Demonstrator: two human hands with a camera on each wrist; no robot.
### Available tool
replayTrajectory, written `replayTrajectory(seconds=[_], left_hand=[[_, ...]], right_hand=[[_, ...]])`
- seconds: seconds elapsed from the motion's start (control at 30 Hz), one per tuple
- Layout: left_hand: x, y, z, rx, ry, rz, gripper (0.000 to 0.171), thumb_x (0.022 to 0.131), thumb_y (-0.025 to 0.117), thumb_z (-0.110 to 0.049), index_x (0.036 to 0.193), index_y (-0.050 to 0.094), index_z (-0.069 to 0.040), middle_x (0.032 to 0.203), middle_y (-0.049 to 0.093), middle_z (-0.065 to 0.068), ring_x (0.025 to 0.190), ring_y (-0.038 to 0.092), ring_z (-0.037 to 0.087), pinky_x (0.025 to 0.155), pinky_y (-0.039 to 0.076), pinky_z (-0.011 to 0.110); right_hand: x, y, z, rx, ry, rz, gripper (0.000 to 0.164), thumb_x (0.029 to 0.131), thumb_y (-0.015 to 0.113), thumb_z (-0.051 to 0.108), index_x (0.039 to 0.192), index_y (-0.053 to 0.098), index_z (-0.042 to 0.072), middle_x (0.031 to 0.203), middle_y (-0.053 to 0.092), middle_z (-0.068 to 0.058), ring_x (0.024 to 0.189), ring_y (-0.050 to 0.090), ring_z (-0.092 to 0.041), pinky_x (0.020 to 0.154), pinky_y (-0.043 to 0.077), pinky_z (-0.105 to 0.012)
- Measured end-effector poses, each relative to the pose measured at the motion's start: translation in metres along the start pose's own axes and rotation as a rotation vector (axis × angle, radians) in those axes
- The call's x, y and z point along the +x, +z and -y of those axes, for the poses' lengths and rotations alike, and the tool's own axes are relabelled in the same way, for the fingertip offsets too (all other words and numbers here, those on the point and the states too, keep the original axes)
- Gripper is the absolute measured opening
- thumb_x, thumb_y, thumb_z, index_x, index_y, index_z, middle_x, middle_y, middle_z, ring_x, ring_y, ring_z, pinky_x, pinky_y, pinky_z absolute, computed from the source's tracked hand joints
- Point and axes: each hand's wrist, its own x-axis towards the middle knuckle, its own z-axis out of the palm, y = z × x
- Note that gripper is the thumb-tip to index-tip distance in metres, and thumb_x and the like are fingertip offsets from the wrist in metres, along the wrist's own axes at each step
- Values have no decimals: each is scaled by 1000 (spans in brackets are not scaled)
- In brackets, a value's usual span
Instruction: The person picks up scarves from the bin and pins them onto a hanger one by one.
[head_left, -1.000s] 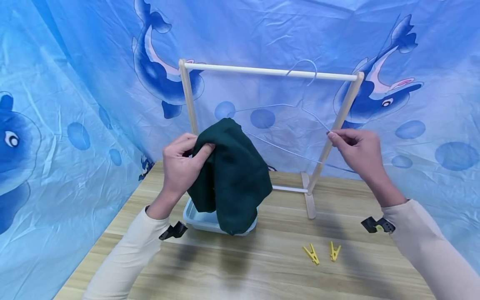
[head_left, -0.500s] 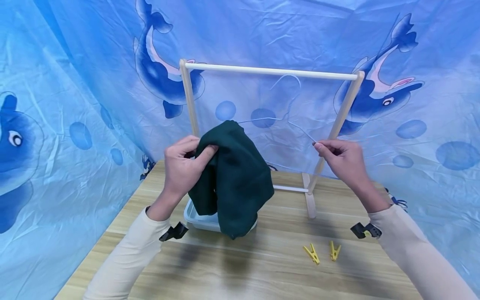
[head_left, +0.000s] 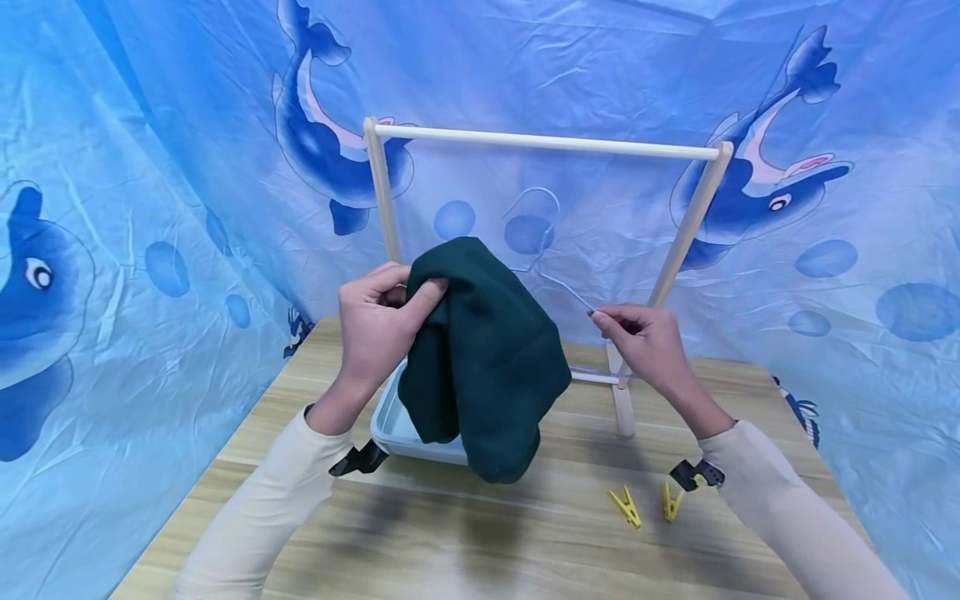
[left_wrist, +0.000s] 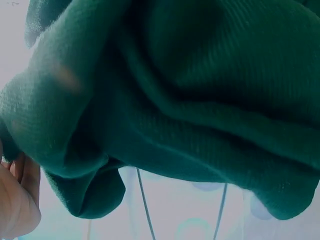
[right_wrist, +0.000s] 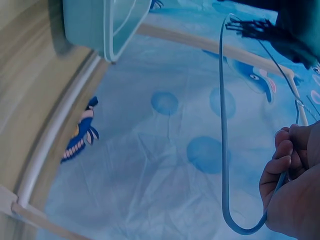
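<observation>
My left hand (head_left: 378,325) pinches the upper left edge of a folded dark green scarf (head_left: 495,358), which hangs down over a light-blue tray. Its ribbed cloth fills most of the left wrist view, and a dark fringe (right_wrist: 255,31) shows in the right wrist view. The thumb lies on the near side of the cloth. With thumb and fingers, my right hand (head_left: 641,337) grips one end of a thin pale wire hanger (head_left: 567,292). The hanger's hook points up, below the rack's bar. Its far end is hidden behind the scarf in the head view.
A rack with a white bar (head_left: 547,142) and wooden legs (head_left: 692,221) stands behind the hands. The light-blue tray (head_left: 429,451) sits under the scarf. Two yellow clothespins (head_left: 626,507) lie on the wooden table (head_left: 558,542) at front right. A blue dolphin-print curtain hangs behind.
My right hand has moved left and down, carrying the hanger further behind the scarf; its hook has dropped from the bar's height to below it. My left hand and the scarf have shifted slightly right.
</observation>
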Motion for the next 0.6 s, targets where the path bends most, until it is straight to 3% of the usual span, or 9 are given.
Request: replayTrajectory(seconds=[0.2,0.6], left_hand=[[-1,8,1,4,-23,5,12,88,80,-16,85,80,-5,76,65,0,49,51,15,54,45,24],[-15,25,16,8,-157,51,15,88,80,-18,85,79,-4,72,66,5,53,49,18,53,41,26]], right_hand=[[-8,14,2,39,-2,13,11,96,72,10,100,81,4,73,70,-6,56,50,-11,47,36,-22],[-12,23,11,80,-17,-19,11,96,72,9,96,81,3,69,68,-4,54,50,-11,46,36,-21]])
